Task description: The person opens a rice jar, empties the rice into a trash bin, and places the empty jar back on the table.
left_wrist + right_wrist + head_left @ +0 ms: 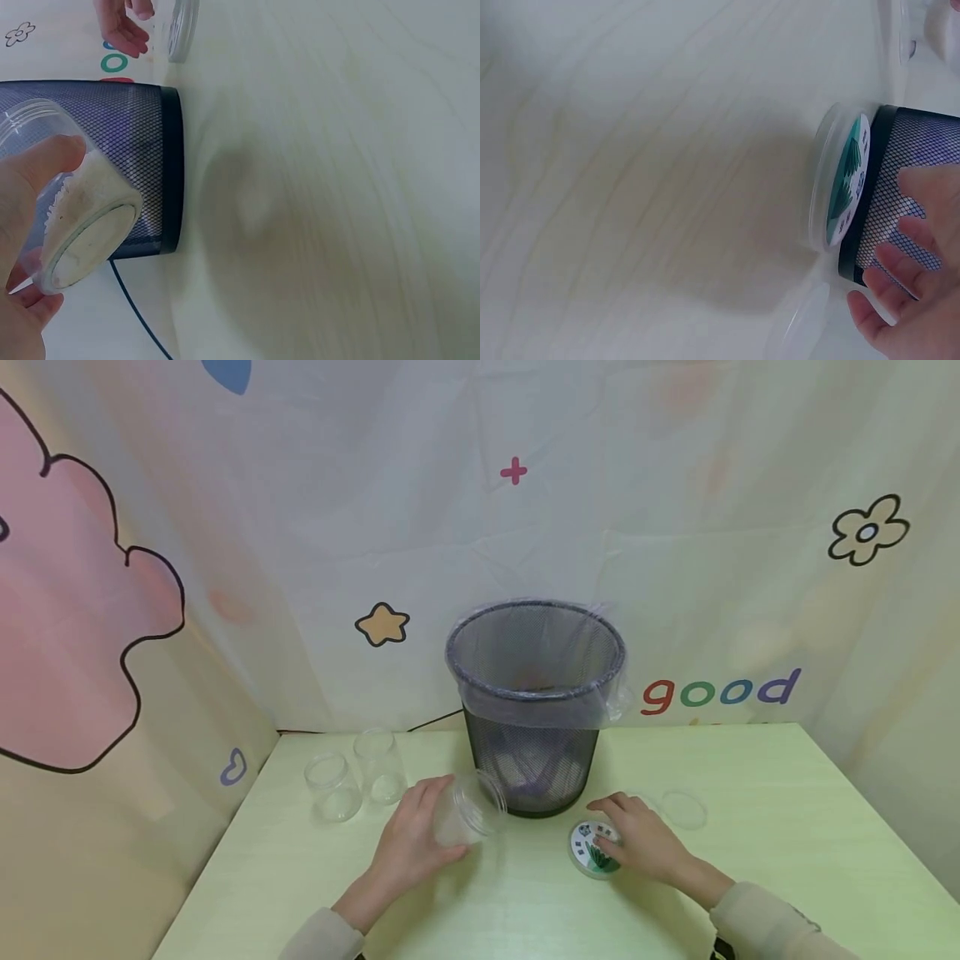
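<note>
My left hand [408,839] grips a clear plastic jar [468,814], tilted with its open mouth toward the waste bin [536,768]. White material [94,187] lies inside the jar near its base in the left wrist view; its kind is not clear. The right hand [648,843] hovers beside a round lid [588,856] with a green and white printed label. In the right wrist view this right hand [922,277] has its fingers loosely bent and apart from the lid [840,180]. Nothing is held in it.
Two clear jars [332,789] [380,768] stand at the back left of the pale table [540,918]. Clear round lids [684,810] lie right of the right hand. The black mesh bin has a plastic liner over its rim. A printed curtain [420,527] hangs behind.
</note>
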Tool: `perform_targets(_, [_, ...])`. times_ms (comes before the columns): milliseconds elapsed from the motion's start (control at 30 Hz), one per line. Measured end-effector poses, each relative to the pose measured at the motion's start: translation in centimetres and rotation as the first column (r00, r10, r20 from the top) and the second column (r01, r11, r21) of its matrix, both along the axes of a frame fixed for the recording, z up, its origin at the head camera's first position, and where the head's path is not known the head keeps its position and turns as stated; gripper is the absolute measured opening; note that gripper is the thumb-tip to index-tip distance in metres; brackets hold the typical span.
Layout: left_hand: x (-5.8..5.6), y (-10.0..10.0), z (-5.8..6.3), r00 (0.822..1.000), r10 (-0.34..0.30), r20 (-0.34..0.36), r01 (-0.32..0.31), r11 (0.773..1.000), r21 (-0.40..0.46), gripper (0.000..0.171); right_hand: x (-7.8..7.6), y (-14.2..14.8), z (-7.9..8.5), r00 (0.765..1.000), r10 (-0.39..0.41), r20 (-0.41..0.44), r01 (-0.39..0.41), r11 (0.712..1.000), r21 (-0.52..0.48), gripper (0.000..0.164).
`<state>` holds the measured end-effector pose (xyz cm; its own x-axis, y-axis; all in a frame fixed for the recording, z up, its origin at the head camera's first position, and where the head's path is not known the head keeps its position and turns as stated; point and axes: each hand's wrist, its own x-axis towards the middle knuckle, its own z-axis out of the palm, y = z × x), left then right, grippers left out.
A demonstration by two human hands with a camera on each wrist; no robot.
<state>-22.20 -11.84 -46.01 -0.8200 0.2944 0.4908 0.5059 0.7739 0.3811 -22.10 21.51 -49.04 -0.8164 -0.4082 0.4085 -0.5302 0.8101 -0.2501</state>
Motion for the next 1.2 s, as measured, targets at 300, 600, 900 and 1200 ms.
perform_targets(300, [-0.4, -1.5, 0.5, 1.000, 0.027, -0.015, -0.027, 1.000, 0.002, 0.090, -0.6, 0.3, 1.6, 0.997, -0.036, 0.062, 0.037, 0.999, -0.008, 0.025])
perform_targets(600, [-1.2, -2.7, 1.9, 0.998, 0.035, -0.043, -0.035, 0.999, -0.001, 0.088, -1.7, 0.8, 3.4, 0.999, -0.042, -0.002, 0.042, 0.999, -0.001, 0.015])
perform_targets(900, [-2.5, -3.0, 3.1, 0.998, 0.062, -0.025, -0.061, 0.998, 0.010, 0.087, -3.2, 1.6, 4.9, 0.995, -0.076, -0.060, 0.078, 0.996, 0.032, 0.014])
perform_targets(1200, [-3.5, -3.6, 4.6, 0.996, 0.075, -0.050, -0.076, 0.997, -0.026, 0.089, -4.5, 3.0, 7.2, 0.988, -0.130, -0.079, 0.136, 0.988, 0.076, 0.013])
